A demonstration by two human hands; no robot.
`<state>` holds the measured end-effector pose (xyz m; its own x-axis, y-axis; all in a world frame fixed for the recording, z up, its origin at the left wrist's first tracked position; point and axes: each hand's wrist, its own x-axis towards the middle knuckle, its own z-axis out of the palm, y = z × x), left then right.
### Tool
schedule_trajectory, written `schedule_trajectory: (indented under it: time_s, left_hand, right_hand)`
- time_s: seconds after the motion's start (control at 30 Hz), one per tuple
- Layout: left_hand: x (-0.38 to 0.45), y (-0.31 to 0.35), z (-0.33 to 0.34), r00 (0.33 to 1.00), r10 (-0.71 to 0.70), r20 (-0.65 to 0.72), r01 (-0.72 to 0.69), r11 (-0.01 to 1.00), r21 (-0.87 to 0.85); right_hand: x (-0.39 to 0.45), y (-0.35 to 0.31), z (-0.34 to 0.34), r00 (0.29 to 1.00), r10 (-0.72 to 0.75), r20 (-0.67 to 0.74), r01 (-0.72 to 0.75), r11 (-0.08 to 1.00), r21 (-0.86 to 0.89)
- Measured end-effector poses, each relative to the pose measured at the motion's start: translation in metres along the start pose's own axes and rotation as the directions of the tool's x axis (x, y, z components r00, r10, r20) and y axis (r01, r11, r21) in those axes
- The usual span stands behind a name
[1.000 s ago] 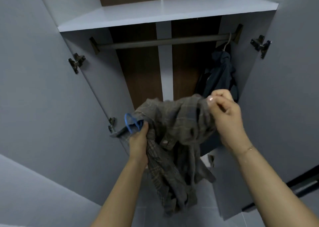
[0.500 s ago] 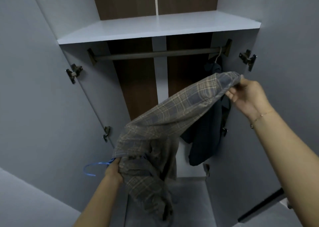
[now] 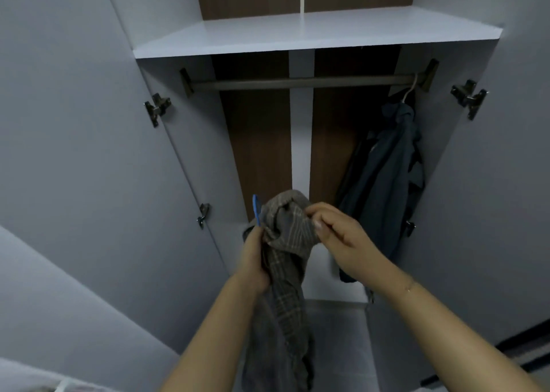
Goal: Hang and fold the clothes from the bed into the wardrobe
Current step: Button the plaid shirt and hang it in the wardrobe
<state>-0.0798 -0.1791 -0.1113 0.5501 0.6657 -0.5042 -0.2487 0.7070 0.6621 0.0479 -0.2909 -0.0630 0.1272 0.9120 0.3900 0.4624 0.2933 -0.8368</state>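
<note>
Both hands are raised in front of the open wardrobe [image 3: 190, 141], working on a grey-brown checked shirt [image 3: 287, 234]. The left hand [image 3: 253, 260] has its fingers curled round a bunched part of the shirt together with a blue hanger [image 3: 256, 210], of which only a short blue piece sticks up above the fist, just left of the cloth. The right hand [image 3: 339, 236] pinches the top of the shirt between thumb and fingertips, close beside the left hand, so the cloth forms a rumpled hump between the two. The rest of the shirt hangs straight down between the forearms toward the lower edge of the view. Whether the hanger is already inside the shirt cannot be told, since the cloth covers most of it.

Behind the hands, the rail [image 3: 300, 82] runs across the wardrobe just under the shelf [image 3: 315, 34]. At the right end of the rail a dark blue garment [image 3: 387, 177] hangs from a pale hanger hook [image 3: 409, 92], close against the right side wall (it looks like a jacket, though the folds are dim). The checked shirt is well below the rail and touches neither the rail nor the blue garment. Both doors stand open, with metal hinges [image 3: 157, 108] showing along their inner edges. A thin bracelet [image 3: 410, 286] sits on the right wrist.
</note>
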Motion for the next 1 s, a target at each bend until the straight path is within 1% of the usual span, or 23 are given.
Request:
schedule_trajectory:
  time_s: [0.03,0.1,0.13,0.17,0.2,0.23,0.27,0.3,0.33,0.37,0.43,0.5,0.57,0.6,0.67,0.73,0.77,0.83,0.87,0.93,0.97,1.0]
  left_hand:
    - [-0.001,0.003,-0.004,0.999,0.002,0.045,-0.002,1.0,-0.011]
    - [-0.004,0.009,-0.006,0.994,-0.002,0.108,-0.001,1.0,0.025]
    - [-0.005,0.011,-0.005,0.992,-0.015,0.124,0.007,0.998,0.062]
    - [-0.007,0.011,-0.003,0.991,-0.023,0.13,0.01,0.995,0.095]
    - [-0.007,0.011,-0.001,0.991,-0.021,0.13,0.007,0.994,0.112]
    - [-0.007,0.011,0.0,0.992,-0.01,0.126,-0.005,0.993,0.119]
    - [-0.008,0.011,0.001,0.993,0.006,0.122,-0.02,0.993,0.113]
    - [-0.008,0.011,0.002,0.993,0.024,0.117,-0.035,0.995,0.099]
    - [-0.009,0.011,0.003,0.993,0.039,0.113,-0.05,0.995,0.088]
    - [-0.01,0.011,0.004,0.992,0.057,0.111,-0.068,0.993,0.092]
    - [-0.013,0.011,0.007,0.991,0.084,0.101,-0.098,0.984,0.146]
    - [-0.017,0.01,0.01,0.991,0.099,0.088,-0.116,0.968,0.222]
    - [-0.021,0.009,0.01,0.989,0.089,0.115,-0.118,0.953,0.278]
    - [-0.024,0.009,0.01,0.988,0.074,0.135,-0.114,0.941,0.319]
    - [-0.029,0.007,0.008,0.982,0.035,0.187,-0.119,0.881,0.458]
    - [-0.031,-0.001,0.006,0.974,0.024,0.223,-0.152,0.802,0.578]
    - [-0.03,-0.005,0.005,0.974,0.056,0.221,-0.177,0.794,0.582]
    - [-0.031,-0.009,0.0,0.975,0.115,0.189,-0.195,0.852,0.485]
    - [-0.032,-0.008,-0.003,0.977,0.116,0.18,-0.183,0.888,0.422]
    - [-0.035,-0.002,-0.014,0.973,0.094,0.209,-0.162,0.927,0.338]
    - [-0.036,0.001,-0.021,0.967,0.08,0.242,-0.156,0.937,0.313]
    - [-0.038,0.004,-0.027,0.953,0.067,0.294,-0.157,0.943,0.295]
  right_hand:
    - [-0.008,0.004,0.004,0.999,-0.035,0.042,0.038,0.997,-0.074]
    - [-0.024,0.014,0.01,0.988,-0.046,0.148,0.076,0.976,-0.204]
    - [-0.032,0.019,0.012,0.981,-0.039,0.19,0.081,0.971,-0.223]
    - [-0.038,0.023,0.015,0.98,-0.031,0.195,0.07,0.978,-0.199]
    - [-0.043,0.027,0.017,0.988,-0.022,0.152,0.044,0.989,-0.142]
    - [-0.046,0.03,0.019,0.998,-0.002,0.065,0.007,0.998,-0.069]
    - [-0.048,0.032,0.019,0.998,0.032,-0.06,-0.032,0.999,-0.007]
    - [-0.049,0.034,0.018,0.978,0.065,-0.198,-0.063,0.998,0.015]
    - [-0.048,0.034,0.017,0.947,0.088,-0.31,-0.096,0.995,-0.012]
    - [-0.047,0.034,0.017,0.924,0.116,-0.365,-0.144,0.988,-0.051]
    - [-0.044,0.036,0.017,0.926,0.179,-0.332,-0.223,0.97,-0.1]
    - [-0.039,0.038,0.018,0.933,0.169,-0.318,-0.209,0.973,-0.095]
    - [-0.033,0.037,0.018,0.919,0.13,-0.373,-0.175,0.98,-0.091]
    - [-0.03,0.039,0.016,0.906,0.134,-0.401,-0.187,0.978,-0.095]
    - [-0.024,0.039,0.01,0.903,0.149,-0.402,-0.22,0.966,-0.134]
    - [-0.019,0.036,0.005,0.923,0.124,-0.363,-0.196,0.966,-0.17]
    - [-0.017,0.035,0.004,0.93,0.108,-0.351,-0.179,0.968,-0.175]
    - [-0.012,0.034,0.0,0.937,0.091,-0.337,-0.156,0.973,-0.171]
    - [-0.01,0.034,-0.003,0.935,0.105,-0.338,-0.157,0.979,-0.13]
    - [-0.004,0.037,-0.016,0.91,0.195,-0.366,-0.196,0.98,0.034]
    - [-0.001,0.039,-0.025,0.892,0.245,-0.38,-0.218,0.969,0.113]
    - [0.002,0.041,-0.034,0.879,0.28,-0.387,-0.237,0.959,0.156]
